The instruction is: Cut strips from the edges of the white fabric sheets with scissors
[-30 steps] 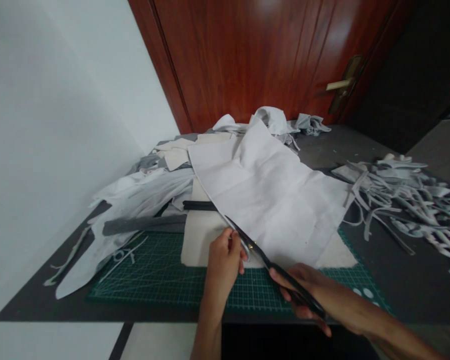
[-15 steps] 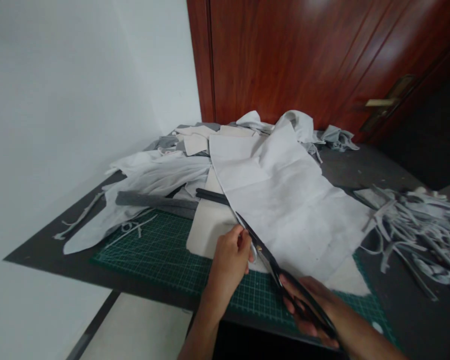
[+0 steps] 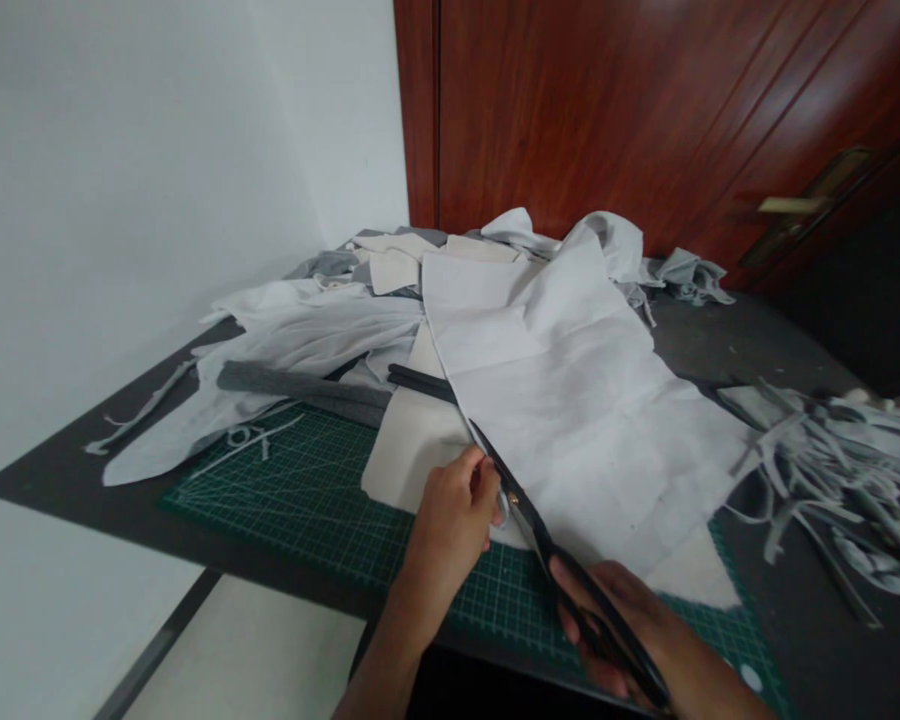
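Note:
My right hand [image 3: 607,620] is closed around the handles of black-handled scissors [image 3: 521,510]. Their blades lie along the left edge of a large white cloth [image 3: 555,390], pointing up and to the left. Close beside the blades, my left hand [image 3: 457,500] pinches a narrow strip [image 3: 502,505] at the cloth's edge. Under the white cloth is a cream piece of fabric [image 3: 397,450], resting on a green cutting mat [image 3: 300,500]. A dark bar-like thing [image 3: 420,383] pokes out from under the cloth's left edge; I cannot make out what it is.
White and grey fabric [image 3: 300,335] is heaped on the left, with cream scraps [image 3: 394,268] behind. Thin grey strips [image 3: 832,470] lie tangled on the right of the dark table [image 3: 765,345]. A wooden door [image 3: 607,110] and a white wall [image 3: 180,150] stand behind.
The view has shifted slightly. My hands and the scissors keep nearly the same place along the cloth's edge; no clear change in either hold shows.

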Demonstrator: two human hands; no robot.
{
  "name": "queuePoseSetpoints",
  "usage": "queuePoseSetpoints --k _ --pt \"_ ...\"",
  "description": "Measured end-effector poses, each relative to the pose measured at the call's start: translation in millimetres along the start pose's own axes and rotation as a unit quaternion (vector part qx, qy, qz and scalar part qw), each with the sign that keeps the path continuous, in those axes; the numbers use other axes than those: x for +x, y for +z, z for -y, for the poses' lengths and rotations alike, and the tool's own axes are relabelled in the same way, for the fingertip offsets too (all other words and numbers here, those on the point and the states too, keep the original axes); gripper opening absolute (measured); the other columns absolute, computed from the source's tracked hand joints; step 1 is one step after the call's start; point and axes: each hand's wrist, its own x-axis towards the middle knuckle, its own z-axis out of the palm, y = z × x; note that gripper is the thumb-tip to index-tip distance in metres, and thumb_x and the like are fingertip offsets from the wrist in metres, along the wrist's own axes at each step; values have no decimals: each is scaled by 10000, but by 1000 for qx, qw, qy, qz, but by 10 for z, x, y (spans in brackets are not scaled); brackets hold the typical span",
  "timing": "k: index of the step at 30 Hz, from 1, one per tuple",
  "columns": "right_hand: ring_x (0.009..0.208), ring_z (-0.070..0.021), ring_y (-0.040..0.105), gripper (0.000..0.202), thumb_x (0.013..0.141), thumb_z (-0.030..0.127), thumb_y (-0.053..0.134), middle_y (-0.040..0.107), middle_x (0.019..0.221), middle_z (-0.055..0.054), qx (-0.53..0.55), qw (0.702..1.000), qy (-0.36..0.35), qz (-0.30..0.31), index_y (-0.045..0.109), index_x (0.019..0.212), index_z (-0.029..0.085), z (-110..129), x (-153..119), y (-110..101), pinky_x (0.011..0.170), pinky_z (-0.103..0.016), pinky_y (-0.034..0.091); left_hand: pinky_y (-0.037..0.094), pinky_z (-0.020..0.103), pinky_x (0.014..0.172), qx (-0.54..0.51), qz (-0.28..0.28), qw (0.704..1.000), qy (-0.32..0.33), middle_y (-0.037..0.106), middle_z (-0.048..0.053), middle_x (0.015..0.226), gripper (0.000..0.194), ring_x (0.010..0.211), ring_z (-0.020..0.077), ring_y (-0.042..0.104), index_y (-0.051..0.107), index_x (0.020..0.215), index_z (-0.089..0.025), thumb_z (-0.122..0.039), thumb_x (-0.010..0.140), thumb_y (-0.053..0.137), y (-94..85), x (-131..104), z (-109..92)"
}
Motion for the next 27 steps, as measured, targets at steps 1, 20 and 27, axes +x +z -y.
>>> queuePoseSetpoints --k 1,20,27 --pt "359 -54 334 786 760 960 400 423 407 45 -2 1000 7 2 560 695 192 22 -8 -5 371 -188 230 386 199 371 3 -1 1000 1 580 -47 549 321 319 91 475 546 789 -216 -405 1001 397 0 -1 -4" --pt "360 -54 307 746 779 938 410 431 431 49 -9 1000 12 -3 546 719 206 92 -74 -16 347 -190 209 377 197 386 7 -1 1000 29 585 -54 537 331 324 79 478 509 740 -215 -369 1013 402 1 -6 -7" --pt "351 -50 304 749 775 939 415 429 429 42 -12 1000 11 -8 540 688 205 103 -65 5 334 -181 220 385 200 380 11 -3 1000 23 578 -50 536 329 323 86 488 521 738 -216 -376 1002 406 1 -12 -23"
